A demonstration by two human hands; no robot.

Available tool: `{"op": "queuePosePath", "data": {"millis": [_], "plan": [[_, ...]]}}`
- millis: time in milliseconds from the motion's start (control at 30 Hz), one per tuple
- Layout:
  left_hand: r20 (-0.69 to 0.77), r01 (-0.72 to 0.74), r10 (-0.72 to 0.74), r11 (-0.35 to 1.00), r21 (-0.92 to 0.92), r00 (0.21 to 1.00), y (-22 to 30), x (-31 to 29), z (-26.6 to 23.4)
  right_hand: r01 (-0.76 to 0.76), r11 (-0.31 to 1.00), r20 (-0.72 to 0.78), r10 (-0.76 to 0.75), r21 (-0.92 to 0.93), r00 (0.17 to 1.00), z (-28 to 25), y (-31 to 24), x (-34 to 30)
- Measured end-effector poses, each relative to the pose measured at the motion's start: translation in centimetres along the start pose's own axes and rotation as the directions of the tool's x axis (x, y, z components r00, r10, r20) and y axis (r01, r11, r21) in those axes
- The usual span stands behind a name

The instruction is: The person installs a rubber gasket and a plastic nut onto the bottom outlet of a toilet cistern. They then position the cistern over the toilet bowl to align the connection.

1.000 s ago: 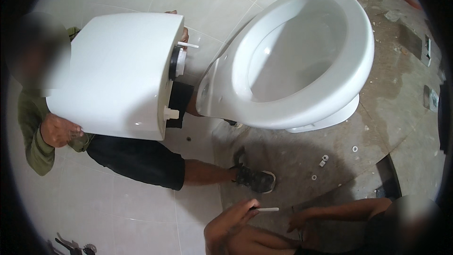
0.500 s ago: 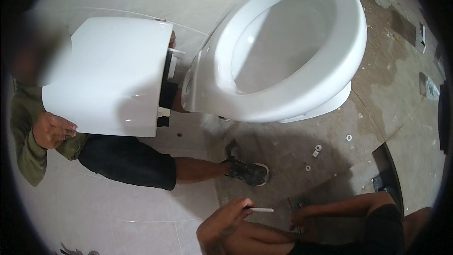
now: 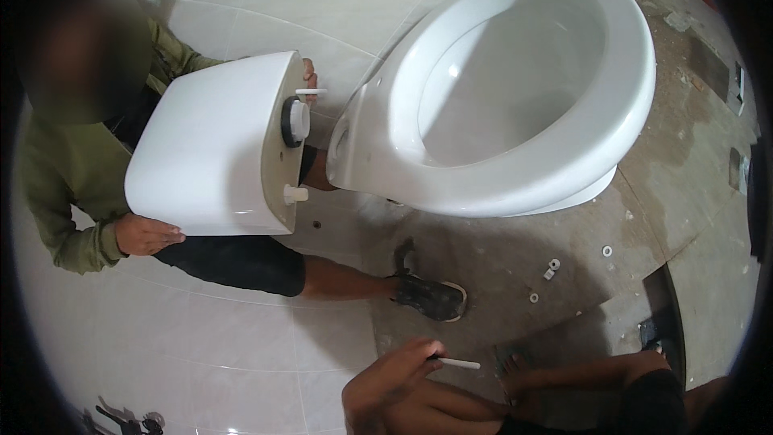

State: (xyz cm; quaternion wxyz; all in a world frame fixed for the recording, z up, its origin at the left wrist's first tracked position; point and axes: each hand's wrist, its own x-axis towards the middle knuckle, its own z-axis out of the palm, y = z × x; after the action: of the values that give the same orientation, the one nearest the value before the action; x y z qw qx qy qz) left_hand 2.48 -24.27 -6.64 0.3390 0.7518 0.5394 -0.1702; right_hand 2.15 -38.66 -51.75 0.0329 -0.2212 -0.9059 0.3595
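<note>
My left hand [image 3: 417, 357] is at the lower middle, its fingers closed on a slim white stick [image 3: 459, 363], dark where it meets them. A bare limb [image 3: 568, 372] crosses the lower right; its shadowed end does not show clearly, and I cannot make out my right hand's fingers. Beyond, on the left, a co-worker holds a white toilet cistern [image 3: 201, 153], one hand [image 3: 149, 234] at its near edge, the other [image 3: 310, 74] at its far side. A black-ringed outlet [image 3: 298, 121] and white fittings stick out of its underside. That underside faces the white toilet bowl [image 3: 499, 184], apart from it.
Several small white plastic rings and nuts [image 3: 553, 264] lie on the rough brown floor. The co-worker's black shoe [image 3: 429, 296] stands below the bowl. At right is a dark floor opening [image 3: 667, 314]. Pale tiles [image 3: 233, 338] cover the left; dark tools [image 3: 121, 420] lie lower left.
The co-worker has tilted and drawn the cistern so that its underside and outlet show more. My left hand keeps the white stick. The whole view has shifted slightly.
</note>
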Motion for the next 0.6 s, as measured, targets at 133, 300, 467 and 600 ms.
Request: {"op": "queuePosePath", "data": {"millis": [133,300,467,600], "plan": [[0.02,0.032,-0.033,0.999,0.023,0.999,0.5,0.0,0.1,0.018,0.999,0.065,-0.016,-0.027,0.998,0.0,-0.2,0.0],[-0.057,0.051,-0.062,0.984,-0.173,0.996,-0.6,-0.9,2.0,0.041,0.998,0.144,-0.032,-0.054,0.989,0.0,-0.4,-0.4],[-0.009,0.009,-0.008,1.0,0.011,1.0,0.5,-1.1,1.6,0.045,0.996,0.183,-0.03,-0.08,0.983,-1.0,0.1,-0.2],[0.016,0.012,-0.012,1.0,0.026,1.0,1.5,-1.3,1.4,0.03,0.994,0.144,-0.014,-0.11,0.989,1.2,-0.3,0.2]]}}
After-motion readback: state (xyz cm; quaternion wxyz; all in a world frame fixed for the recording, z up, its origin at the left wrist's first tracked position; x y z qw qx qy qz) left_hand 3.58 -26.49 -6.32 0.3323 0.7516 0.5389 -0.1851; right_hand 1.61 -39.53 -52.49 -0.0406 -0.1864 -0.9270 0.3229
